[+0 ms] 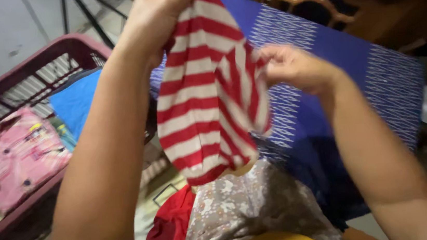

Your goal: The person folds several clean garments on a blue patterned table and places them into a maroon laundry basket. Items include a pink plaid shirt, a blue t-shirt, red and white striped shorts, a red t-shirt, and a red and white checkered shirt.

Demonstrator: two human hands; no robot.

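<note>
A red-and-white striped garment hangs in front of me, held up in the air. My left hand grips its top edge near the upper middle of the view. My right hand pinches the garment's right side, a little lower. The cloth droops down between my forearms over a grey flowered cloth and a red cloth below.
A dark red laundry basket stands at the left with pink and blue clothes in it. A blue patterned cloth covers a surface at the right. Wooden chairs stand behind it.
</note>
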